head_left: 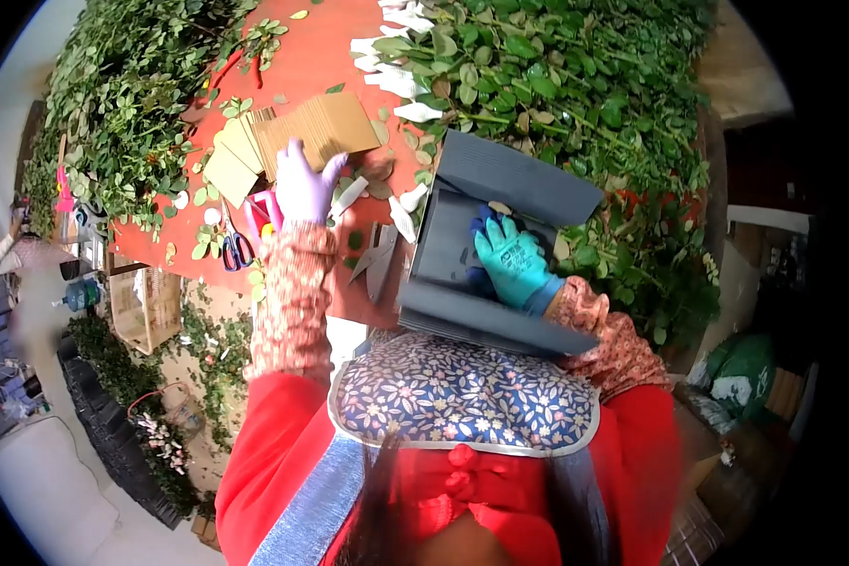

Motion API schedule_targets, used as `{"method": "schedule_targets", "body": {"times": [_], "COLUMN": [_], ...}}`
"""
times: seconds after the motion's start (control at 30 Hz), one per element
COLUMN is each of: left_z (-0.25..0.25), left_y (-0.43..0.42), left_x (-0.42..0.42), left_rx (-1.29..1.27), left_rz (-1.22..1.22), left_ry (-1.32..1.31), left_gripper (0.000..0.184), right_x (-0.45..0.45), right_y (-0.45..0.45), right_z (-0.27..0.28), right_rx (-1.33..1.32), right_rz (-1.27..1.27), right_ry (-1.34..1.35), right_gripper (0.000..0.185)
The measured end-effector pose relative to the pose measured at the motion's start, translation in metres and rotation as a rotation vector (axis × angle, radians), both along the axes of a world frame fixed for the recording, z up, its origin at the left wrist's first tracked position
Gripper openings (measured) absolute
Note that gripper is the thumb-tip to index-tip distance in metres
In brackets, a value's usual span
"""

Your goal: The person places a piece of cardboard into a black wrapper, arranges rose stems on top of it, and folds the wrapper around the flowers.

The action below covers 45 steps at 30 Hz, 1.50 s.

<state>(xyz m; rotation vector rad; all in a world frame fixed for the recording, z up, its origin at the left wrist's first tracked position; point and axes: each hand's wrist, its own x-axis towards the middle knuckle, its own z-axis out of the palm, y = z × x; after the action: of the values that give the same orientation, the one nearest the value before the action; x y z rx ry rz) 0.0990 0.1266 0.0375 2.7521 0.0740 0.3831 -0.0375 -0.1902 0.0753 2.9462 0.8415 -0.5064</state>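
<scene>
Head view gives us, from left to right, the cards point(335, 123) first: thin and brown, packed in a row and fanned at the left end, lying on the red surface point(321, 47) at our left hand point(308, 187). That hand is lilac-gloved, its thumb and fingers spread apart; we cannot tell whether they touch the cards. Farther right lies the board point(443, 241), dark grey, with a raised far flap point(519, 179) and a raised near flap point(491, 319). Our right hand point(514, 259), teal-gloved, rests between the flaps, fingers laid out over the board and grasping nothing.

Around these, again from the left, leafy stems point(123, 113) crowd the surface, and scissors point(236, 247) lie beside a pink tool point(254, 213) that our left hand partly hides. Loose leaves point(354, 240) and white caps point(349, 196) lie between our hands, near a grey metal piece point(377, 266). Thick foliage point(557, 75) heaps up close behind the far flap and to its right, while the near flap covers part of our right sleeve point(623, 349).
</scene>
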Motion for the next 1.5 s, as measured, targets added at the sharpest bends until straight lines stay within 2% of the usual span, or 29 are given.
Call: {"method": "schedule_targets", "body": {"times": [0.03, 0.13, 0.2, 0.23, 0.33, 0.4, 0.43, 0.47, 0.5, 0.53, 0.57, 0.6, 0.63, 0.7, 0.73, 0.77, 0.87, 0.9, 0.93, 1.0, 1.03, 1.07, 1.13, 1.17, 1.27, 1.33, 1.37, 1.4, 1.5], "left_z": [0.001, -0.015, -0.029, -0.035, -0.060, -0.052, -0.032, -0.026, 0.015, 0.053, 0.062, 0.064, 0.064, 0.042, 0.028, 0.006, 0.009, 0.010, 0.012, 0.008, 0.008, 0.007, 0.007, 0.007, 0.048, 0.060, 0.040, 0.042, 0.051], "left_y": [-0.007, -0.023, -0.017, -0.008, 0.027, 0.043, 0.039, 0.043, 0.020, -0.001, -0.010, -0.016, -0.043, -0.077, -0.088, -0.089, -0.091, -0.092, -0.092, -0.094, -0.095, -0.094, -0.097, -0.097, -0.094, -0.094, -0.096, -0.099, -0.120], "left_x": [0.022, 0.069, 0.084, 0.087, 0.095, 0.087, 0.070, 0.058, 0.033, 0.006, -0.016, -0.035, -0.060, -0.091, -0.099, -0.102, -0.099, -0.104, -0.105, -0.105, -0.105, -0.105, -0.106, -0.106, -0.097, -0.089, -0.092, -0.088, -0.092], "left_rx": [0.029, 0.224, 0.204, 0.107, -0.069, -0.782, -1.002, -1.057, -1.277, -1.458, -1.450, -1.162, -1.204, -0.749, -0.547, -0.739, -0.654, -0.693, -0.608, -0.515, -0.520, -0.516, -0.519, -0.485, -0.365, -0.202, -0.161, -0.148, 0.291], "left_rz": [0.080, 0.245, 0.231, 0.214, 0.149, 0.144, 0.025, 0.002, -0.055, -0.091, -0.207, -0.396, -0.501, -0.663, -0.576, -0.558, -0.568, -0.565, -0.565, -0.574, -0.572, -0.579, -0.584, -0.581, -0.599, -0.621, -0.731, -0.767, -0.666], "left_ry": [0.077, 0.265, 0.397, 0.382, 0.350, 0.498, 0.334, 0.266, 0.221, 0.347, 0.459, 0.633, 0.712, 0.983, 0.956, 1.006, 0.979, 0.954, 0.945, 0.943, 0.937, 0.932, 0.926, 0.890, 0.872, 0.826, 0.687, 0.674, 0.370], "left_gripper": [0.090, 0.091, 0.086, 0.077, 0.056, 0.036, 0.021, 0.019, 0.017, 0.019, 0.025, 0.033, 0.032, 0.032, 0.032, 0.032, 0.031, 0.031, 0.032, 0.035, 0.035, 0.036, 0.037, 0.038, 0.042, 0.051, 0.069, 0.069, 0.089], "right_x": [-0.002, -0.001, 0.001, 0.001, -0.003, -0.001, 0.001, 0.000, -0.004, -0.005, -0.007, -0.007, -0.005, -0.009, -0.012, -0.012, -0.010, -0.008, -0.010, 0.009, 0.002, 0.008, 0.018, 0.014, 0.009, 0.007, 0.003, 0.001, 0.002], "right_y": [-0.001, 0.001, 0.001, 0.002, -0.001, 0.002, 0.003, 0.002, 0.000, -0.001, -0.002, -0.001, 0.003, 0.004, 0.004, 0.002, -0.009, -0.006, -0.007, 0.012, 0.005, 0.009, 0.019, 0.010, 0.015, 0.021, 0.020, 0.022, 0.014], "right_z": [-0.009, -0.004, -0.004, -0.009, -0.017, -0.002, -0.003, -0.005, -0.014, -0.016, -0.017, -0.014, -0.002, -0.018, -0.020, -0.015, 0.004, 0.031, 0.045, 0.072, 0.056, 0.052, 0.050, 0.020, 0.015, 0.009, 0.000, -0.002, -0.003], "right_rx": [-0.057, -0.074, -0.074, -0.150, -0.103, -0.063, -0.070, -0.080, -0.048, -0.057, -0.046, -0.037, 0.006, -0.095, -0.121, -0.075, 0.046, -0.005, -0.028, -0.267, -0.050, 0.156, 0.179, 0.084, 0.086, 0.051, 0.022, 0.004, 0.097], "right_rz": [0.036, 0.005, -0.014, -0.013, -0.009, -0.016, -0.017, -0.019, -0.015, -0.017, -0.016, -0.001, -0.030, -0.070, -0.130, -0.093, 0.075, 0.075, 0.085, 0.047, 0.095, 0.102, 0.207, 0.228, 0.108, 0.064, 0.055, 0.044, 0.041], "right_ry": [-0.040, 0.001, 0.038, 0.073, 0.014, 0.026, 0.032, 0.041, -0.035, -0.012, -0.035, -0.062, -0.016, -0.016, -0.045, -0.100, -0.014, 0.092, 0.045, 0.337, 0.049, -0.067, -0.145, -0.097, 0.062, 0.062, 0.095, 0.073, 0.082], "right_gripper": [0.061, 0.067, 0.067, 0.064, 0.063, 0.061, 0.062, 0.062, 0.057, 0.057, 0.054, 0.051, 0.046, 0.049, 0.049, 0.050, 0.058, 0.055, 0.048, 0.041, 0.041, 0.047, 0.053, 0.062, 0.069, 0.073, 0.076, 0.073, 0.060]}}
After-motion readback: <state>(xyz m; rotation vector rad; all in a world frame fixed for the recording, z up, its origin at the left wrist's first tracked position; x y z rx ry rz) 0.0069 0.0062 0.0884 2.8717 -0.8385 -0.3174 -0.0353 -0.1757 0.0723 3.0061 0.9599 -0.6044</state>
